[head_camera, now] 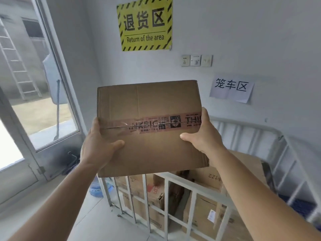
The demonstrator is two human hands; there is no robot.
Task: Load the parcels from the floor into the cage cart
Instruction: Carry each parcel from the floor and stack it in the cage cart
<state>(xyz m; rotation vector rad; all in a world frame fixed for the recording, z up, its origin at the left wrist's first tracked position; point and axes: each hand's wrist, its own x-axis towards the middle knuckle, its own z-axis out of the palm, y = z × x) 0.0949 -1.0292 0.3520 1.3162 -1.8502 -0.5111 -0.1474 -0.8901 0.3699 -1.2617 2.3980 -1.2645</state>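
Both hands, left hand (97, 146) and right hand (202, 136), are gripping the box (147, 105) at frame centre; I am keeping it level, lowering it over the cart (166, 181) rail.

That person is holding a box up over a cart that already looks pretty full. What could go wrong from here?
1. The cardboard box is held only at its two side edges by the left hand and right hand, so it might slip.
2. The cage cart already holds several parcels at uneven heights, so the box may land tilted.
3. The box could catch on the cart's white rail on the way in.
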